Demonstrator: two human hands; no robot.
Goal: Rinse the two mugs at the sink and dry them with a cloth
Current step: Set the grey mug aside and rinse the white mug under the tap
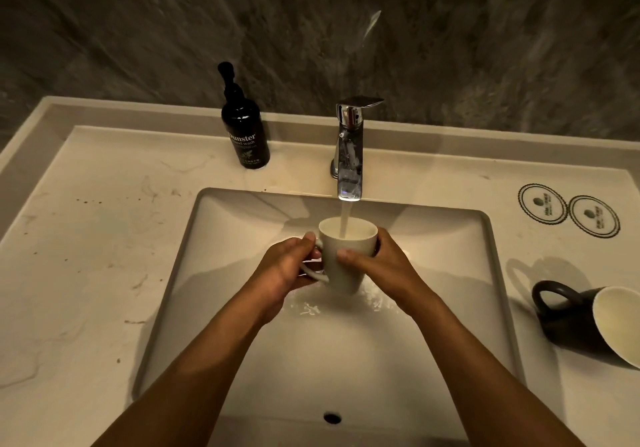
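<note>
I had the white mug (347, 256), smooth glazed ceramic, upright over the square basin (433, 308), both hands on it. My left hand (282, 271) had its grip curled around the looped handle, thumb near the rim; my right hand (379, 261) wrapped the mug's far side, thumb pressed flat on the front wall. A stream from the chrome tap (349, 150) fell straight into the mug. The black mug (585, 322), pale inside, lay tipped on the veined stone counter (104, 238) at right, mouth toward me. A dark pump bottle (244, 128) stood left of the tap; two round coasters (569, 211) lay at far right.
</note>
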